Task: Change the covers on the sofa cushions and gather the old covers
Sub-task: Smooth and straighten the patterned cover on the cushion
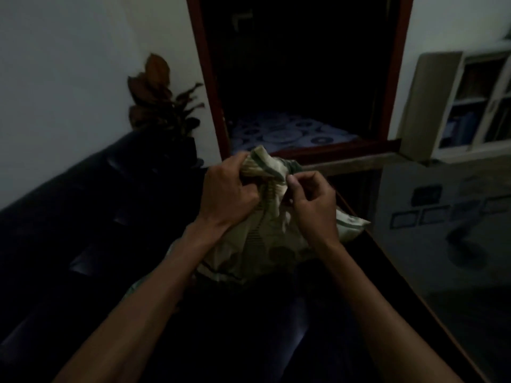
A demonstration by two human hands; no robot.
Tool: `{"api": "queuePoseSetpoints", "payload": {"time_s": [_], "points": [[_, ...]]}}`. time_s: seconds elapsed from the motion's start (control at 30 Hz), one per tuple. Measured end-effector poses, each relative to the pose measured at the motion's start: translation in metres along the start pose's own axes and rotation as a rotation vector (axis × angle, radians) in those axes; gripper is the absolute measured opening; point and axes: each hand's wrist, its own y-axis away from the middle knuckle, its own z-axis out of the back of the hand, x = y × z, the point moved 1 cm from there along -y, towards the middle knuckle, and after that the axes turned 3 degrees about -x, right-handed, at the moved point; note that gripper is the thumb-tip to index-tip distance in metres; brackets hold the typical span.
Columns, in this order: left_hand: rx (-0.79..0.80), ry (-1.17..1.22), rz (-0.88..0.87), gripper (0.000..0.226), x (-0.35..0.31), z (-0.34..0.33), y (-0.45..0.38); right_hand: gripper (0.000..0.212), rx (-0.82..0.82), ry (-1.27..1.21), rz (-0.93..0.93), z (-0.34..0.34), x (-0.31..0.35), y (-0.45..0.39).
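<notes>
Now both hands are on the cushion [265, 239], which sits in the person's lap above the dark sofa [83, 217]. Left hand [229, 193] has its fingers [247, 200] clenched round a bunched top edge of the cover [266, 164]. Right hand [312, 201] pinches the same gathered fabric just beside it, thumb against forefinger. Pale cloth, green stripes and round motifs; no readable writing anywhere in this dim light.
</notes>
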Motion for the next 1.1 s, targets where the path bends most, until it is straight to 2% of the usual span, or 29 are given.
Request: {"api": "queuePoseSetpoints", "payload": {"time_s": [0.07, 0.2, 0.27, 0.33, 0.43, 0.47, 0.57, 0.7, 0.9, 0.97, 1.1], "points": [[-0.083, 0.028, 0.051, 0.019, -0.009, 0.023, -0.026, 0.006, 0.012, -0.003, 0.172, -0.012, 0.036, -0.011], [-0.212, 0.203, 0.187, 0.013, -0.023, 0.067, -0.076, 0.029, -0.055, 0.197, 0.525, -0.035, 0.092, -0.040], [-0.240, 0.301, 0.245, 0.007, -0.027, 0.082, -0.100, 0.043, -0.077, 0.418, 0.573, -0.048, 0.112, -0.062], [-0.256, 0.427, 0.328, 0.012, -0.025, 0.088, -0.120, 0.047, -0.084, 0.600, 0.544, -0.058, 0.128, -0.082], [-0.231, 0.585, 0.522, 0.007, -0.003, 0.080, -0.132, 0.037, 0.014, 0.682, 0.454, -0.074, 0.135, -0.101], [-0.209, 0.621, 0.587, 0.002, 0.008, 0.074, -0.129, 0.034, 0.058, 0.709, 0.419, -0.078, 0.126, -0.105], [-0.094, 0.651, 0.750, 0.020, 0.041, 0.052, -0.102, 0.031, 0.148, 0.718, 0.336, -0.083, 0.079, -0.106], [-0.016, 0.539, 0.816, 0.017, 0.076, 0.028, -0.050, 0.042, 0.224, 0.588, 0.177, -0.084, 0.004, -0.090], [0.012, 0.379, 0.941, 0.009, 0.136, 0.022, -0.004, 0.024, 0.495, 0.428, -0.051, -0.096, -0.066, -0.078], [0.031, 0.382, 0.947, 0.007, 0.149, 0.021, 0.001, 0.021, 0.484, 0.501, -0.060, -0.098, -0.084, -0.088], [0.047, 0.343, 0.935, 0.006, 0.177, 0.006, -0.003, 0.019, 0.360, 0.644, 0.003, -0.110, -0.116, -0.103]]}}
